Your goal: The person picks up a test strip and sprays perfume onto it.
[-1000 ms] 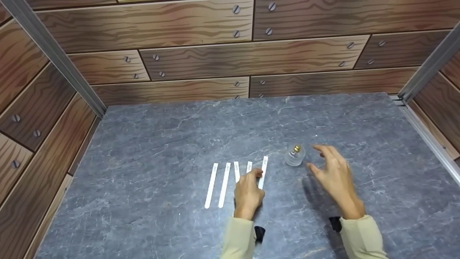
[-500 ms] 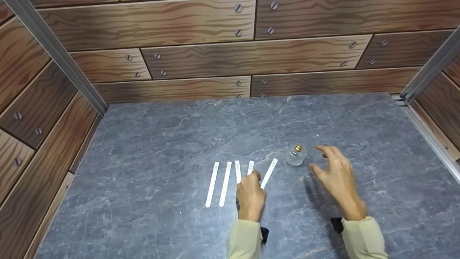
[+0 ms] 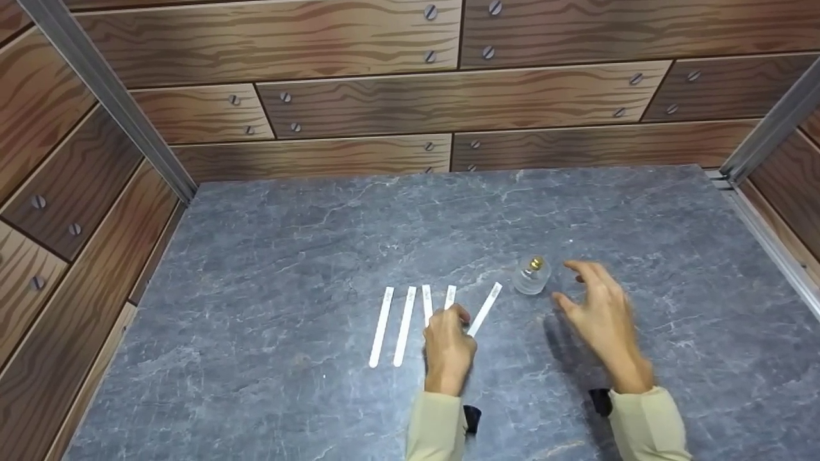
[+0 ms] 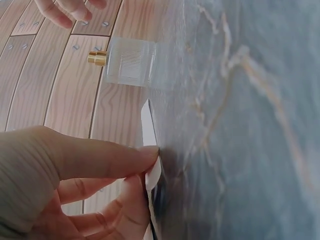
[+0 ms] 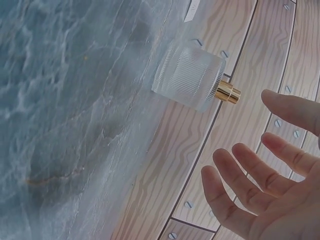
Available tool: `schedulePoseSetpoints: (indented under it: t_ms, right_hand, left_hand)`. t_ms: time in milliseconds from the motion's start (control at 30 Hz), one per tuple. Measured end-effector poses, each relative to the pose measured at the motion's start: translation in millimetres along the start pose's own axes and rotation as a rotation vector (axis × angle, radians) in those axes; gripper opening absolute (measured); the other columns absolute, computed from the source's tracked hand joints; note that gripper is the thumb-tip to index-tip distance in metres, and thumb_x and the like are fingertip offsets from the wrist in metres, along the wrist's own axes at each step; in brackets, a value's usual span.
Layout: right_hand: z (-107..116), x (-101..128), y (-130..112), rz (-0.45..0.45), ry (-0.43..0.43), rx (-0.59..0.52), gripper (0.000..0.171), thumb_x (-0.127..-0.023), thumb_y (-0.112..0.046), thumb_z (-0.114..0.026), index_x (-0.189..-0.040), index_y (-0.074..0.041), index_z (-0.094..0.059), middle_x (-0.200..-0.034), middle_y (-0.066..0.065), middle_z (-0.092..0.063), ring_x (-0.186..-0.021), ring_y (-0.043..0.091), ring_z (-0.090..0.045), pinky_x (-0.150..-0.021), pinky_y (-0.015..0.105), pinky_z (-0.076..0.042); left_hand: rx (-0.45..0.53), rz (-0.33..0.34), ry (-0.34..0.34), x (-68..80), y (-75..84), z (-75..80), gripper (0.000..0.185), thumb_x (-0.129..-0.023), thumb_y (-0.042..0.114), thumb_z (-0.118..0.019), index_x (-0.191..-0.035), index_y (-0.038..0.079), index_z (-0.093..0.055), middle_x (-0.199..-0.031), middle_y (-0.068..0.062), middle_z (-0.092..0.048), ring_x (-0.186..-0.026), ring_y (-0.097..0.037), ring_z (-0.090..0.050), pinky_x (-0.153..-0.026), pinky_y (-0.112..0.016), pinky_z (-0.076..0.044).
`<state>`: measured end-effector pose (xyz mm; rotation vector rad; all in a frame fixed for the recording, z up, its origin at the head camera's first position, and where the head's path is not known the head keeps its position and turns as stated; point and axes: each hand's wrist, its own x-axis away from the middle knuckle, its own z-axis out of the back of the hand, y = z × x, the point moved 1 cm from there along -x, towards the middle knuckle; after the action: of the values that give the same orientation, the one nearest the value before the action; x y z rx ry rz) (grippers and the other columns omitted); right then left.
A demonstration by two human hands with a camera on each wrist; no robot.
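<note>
The left hand (image 3: 448, 346) is pinching the near end of the rightmost paper strip (image 3: 485, 308) and swinging it — over the last second its far end has been fanning away from the other strips (image 3: 410, 320), toward the glass bottle (image 3: 531, 276), so the strip is being singled out of the row. The right hand (image 3: 602, 320) is still hovering with spread fingers, gripping nothing, just beside the bottle — ribbed, clear, gold-necked, upright on the grey stone tabletop (image 3: 288, 243).

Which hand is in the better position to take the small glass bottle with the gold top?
Probably the right hand: it hovers open just beside the small ribbed clear-glass bottle with the gold top, not touching it. The left hand already pinches a white paper strip.
</note>
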<state>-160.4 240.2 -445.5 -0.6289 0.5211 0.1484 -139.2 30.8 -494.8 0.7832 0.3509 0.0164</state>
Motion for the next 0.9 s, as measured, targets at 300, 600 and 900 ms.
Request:
schedulePoseSetpoints:
  t_ms: [300, 600, 900]
  right_hand:
    - [-1, 0, -1, -0.01, -0.003, -0.026, 0.053, -0.068, 0.01, -0.085, -0.117, 0.007, -0.066, -0.105, 0.026, -0.066, -0.089, 0.045, -0.064, -0.073, 0.061, -0.05]
    - [-2, 1, 3, 0.007, 0.019, -0.027, 0.052, -0.067, 0.011, -0.085, -0.115, 0.008, -0.066, -0.103, 0.027, -0.066, -0.086, 0.045, -0.064, -0.071, 0.06, -0.05]
    - [-5, 0, 5, 0.007, 0.01, -0.034, 0.05, -0.068, 0.009, -0.086, -0.114, 0.008, -0.067, -0.106, 0.025, -0.067, -0.09, 0.044, -0.065, -0.071, 0.061, -0.051]
  left_hand:
    - [0.018, -0.041, -0.066, -2.2, -1.1, 0.8, 0.027, -0.063, -0.016, -0.064, -0.062, 0.011, -0.067, -0.06, 0.0, -0.064, -0.055, -0.023, -0.063, -0.05, -0.031, -0.05]
    - [0.283, 0.019, -0.299, -6.8, -11.4, 11.0, 0.021, -0.076, -0.011, -0.065, -0.08, 0.004, -0.079, -0.072, 0.001, -0.069, -0.065, -0.006, -0.058, -0.063, -0.024, -0.05]
    - [0.721, 0.191, -0.408, -7.7, -15.7, 20.7, 0.04, -0.071, -0.017, -0.057, -0.106, -0.009, -0.075, -0.098, -0.004, -0.064, -0.077, -0.011, -0.056, -0.056, -0.018, -0.046]
